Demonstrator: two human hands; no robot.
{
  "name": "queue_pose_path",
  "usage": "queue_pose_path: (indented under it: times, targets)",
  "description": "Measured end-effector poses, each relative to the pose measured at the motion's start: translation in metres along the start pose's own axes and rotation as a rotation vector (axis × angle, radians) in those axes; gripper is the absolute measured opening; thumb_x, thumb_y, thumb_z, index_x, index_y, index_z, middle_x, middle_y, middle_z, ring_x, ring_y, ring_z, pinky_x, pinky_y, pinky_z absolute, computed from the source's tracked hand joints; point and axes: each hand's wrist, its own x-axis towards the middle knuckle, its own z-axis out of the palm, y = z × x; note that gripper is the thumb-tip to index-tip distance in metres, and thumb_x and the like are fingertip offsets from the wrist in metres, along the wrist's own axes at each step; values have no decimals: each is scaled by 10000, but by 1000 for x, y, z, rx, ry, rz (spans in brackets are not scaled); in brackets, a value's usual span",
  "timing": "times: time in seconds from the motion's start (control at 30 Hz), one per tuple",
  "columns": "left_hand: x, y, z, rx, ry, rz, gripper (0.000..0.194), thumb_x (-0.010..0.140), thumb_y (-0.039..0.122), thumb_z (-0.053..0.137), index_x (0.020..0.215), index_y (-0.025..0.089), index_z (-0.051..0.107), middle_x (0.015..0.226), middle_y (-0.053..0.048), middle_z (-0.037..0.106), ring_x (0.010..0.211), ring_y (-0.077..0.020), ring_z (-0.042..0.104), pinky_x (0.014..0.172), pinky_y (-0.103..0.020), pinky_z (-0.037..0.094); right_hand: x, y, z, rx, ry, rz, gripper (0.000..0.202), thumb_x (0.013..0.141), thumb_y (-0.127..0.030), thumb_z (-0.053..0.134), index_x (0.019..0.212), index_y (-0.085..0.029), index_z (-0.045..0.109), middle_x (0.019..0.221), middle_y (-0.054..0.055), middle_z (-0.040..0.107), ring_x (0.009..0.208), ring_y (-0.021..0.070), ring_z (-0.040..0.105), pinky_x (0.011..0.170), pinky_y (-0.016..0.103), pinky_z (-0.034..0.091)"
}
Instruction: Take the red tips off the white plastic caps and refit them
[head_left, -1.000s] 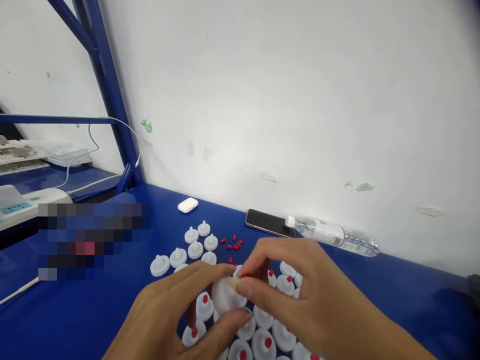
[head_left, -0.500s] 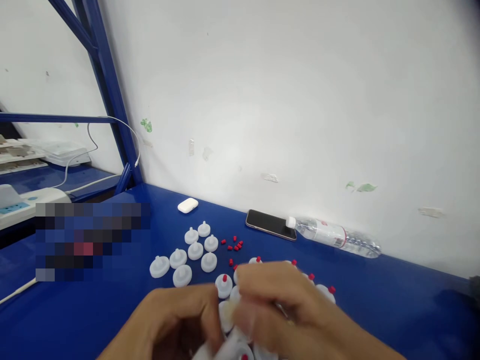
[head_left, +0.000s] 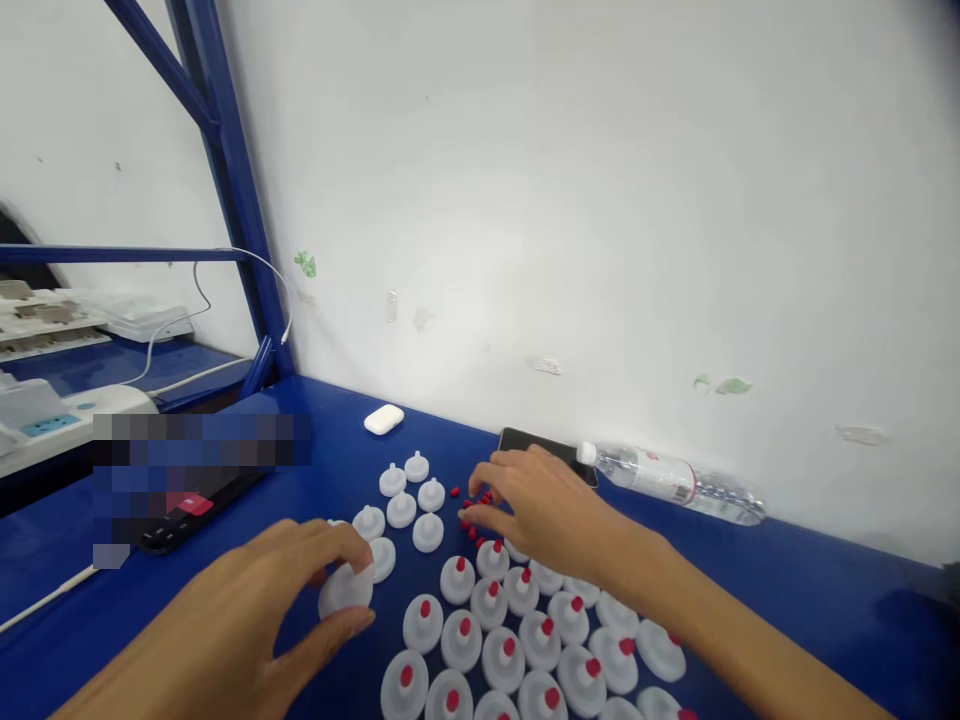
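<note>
At the lower left, my left hand [head_left: 300, 590] has its thumb and fingers around a white round cap [head_left: 346, 592]. My right hand [head_left: 532, 500] reaches over the small red tips [head_left: 455, 492], its thumb and index finger apart above them; whether it touches one is unclear. Several white caps without red tips [head_left: 401, 510] stand between my hands, nozzles up. Below my right forearm lie rows of white caps with red tips [head_left: 503, 659] on their nozzles.
The blue table [head_left: 330, 420] meets a white wall. At the back are a white case [head_left: 384, 419], a dark phone [head_left: 510, 440] partly behind my right hand, and a clear bottle [head_left: 667, 478] on its side. A power strip [head_left: 67, 425] and black device [head_left: 169, 530] are left.
My hands have parted from the lower middle. The left moved left onto a white cap, the right moved up to the red tips. More red-tipped caps now show.
</note>
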Motion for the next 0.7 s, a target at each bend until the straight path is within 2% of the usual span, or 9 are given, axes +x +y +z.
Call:
queue_pose_path:
  times: [0.07,0.13,0.23,0.33,0.43,0.5,0.57,0.63,0.7]
  targets:
    - [-2,-1,5,-2,-137,-33,200,767,435,586,844,311,724,811,22,739,631,-190,624,618,-284,454,-2,8,-6,-5,28,44,326,1022,-470,507,1041,-215,708,902,48,702,791,195,618,690,323,400]
    - [-1,4,6,7,-233,-92,175,747,356,566,826,291,708,835,15,747,722,-218,676,633,-289,465,-9,16,-14,-16,21,101,413,1014,-535,472,907,-212,705,797,40,691,709,186,599,624,312,374]
    - [4,16,6,75,-342,-172,207,756,299,520,864,263,694,925,-14,758,827,-257,708,671,-317,500,-19,23,-19,-75,-53,168,527,970,-615,487,685,-195,627,650,35,639,579,165,529,544,302,308]
    - [7,20,9,143,-396,-155,251,770,253,491,907,254,701,967,-34,768,873,-271,722,772,-374,533,-25,25,-11,-129,-99,121,521,979,-570,499,634,-188,577,591,25,593,551,152,489,541,298,276]
    - [3,10,18,177,-279,-101,300,802,304,491,987,276,726,1037,-58,778,936,-315,734,820,-441,550,-25,26,-3,-158,-132,47,507,1021,-438,462,585,-180,480,522,0,510,495,124,399,522,299,235]
    - [-3,3,23,201,-84,-59,347,862,444,487,1053,288,731,1147,-81,761,1030,-366,717,861,-501,550,-24,27,-4,-145,-112,36,510,1035,-382,431,569,-176,418,510,-7,474,469,110,345,504,303,208]
    - [-8,3,24,210,75,-27,436,893,578,472,1105,291,723,1186,-92,748,1092,-392,694,859,-511,561,-23,25,-11,-115,-30,46,496,1042,-365,418,584,-175,414,543,-5,491,482,106,354,504,304,199]
    - [-9,13,22,128,141,-6,484,878,656,498,1169,324,696,1124,-63,765,1006,-340,728,748,-404,600,-23,17,-21,-53,62,43,479,1051,-371,408,615,-175,440,586,-4,524,513,106,390,521,300,213]
    - [-7,28,19,-40,119,29,510,850,663,562,1271,385,631,1027,0,778,733,-214,743,593,-272,594,-25,4,-29,55,107,-3,473,1061,-389,394,643,-177,457,598,-16,530,533,102,411,546,289,242]
